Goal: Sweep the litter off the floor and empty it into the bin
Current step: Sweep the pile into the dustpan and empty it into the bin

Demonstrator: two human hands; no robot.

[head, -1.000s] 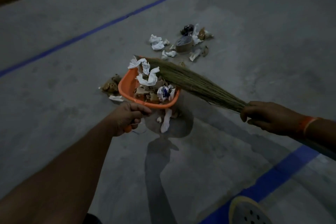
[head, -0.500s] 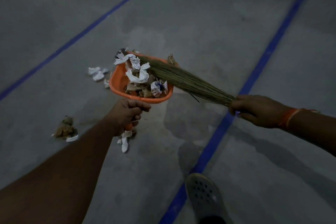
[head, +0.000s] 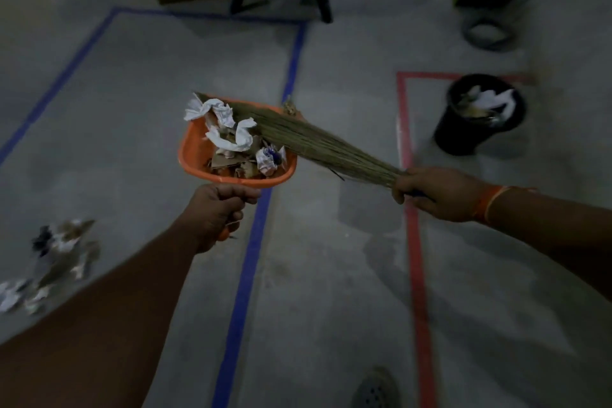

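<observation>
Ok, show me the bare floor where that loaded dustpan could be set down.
Bare floor lies between the blue tape line and red tape line, below the dustpan. Inside the blue rectangle is also bare. Crowded: the litter at lower left, and the black bin inside the red outline.

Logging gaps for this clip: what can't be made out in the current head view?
- Dustpan handle: hidden inside the left hand; only an orange tip shows.
- Broom grip: covered by the right hand.
- Litter on the floor, lower left: motion-blurred, items unreadable.
- Bin contents: blurred; depth unseen.
- Shoe: cut by the bottom edge.
</observation>
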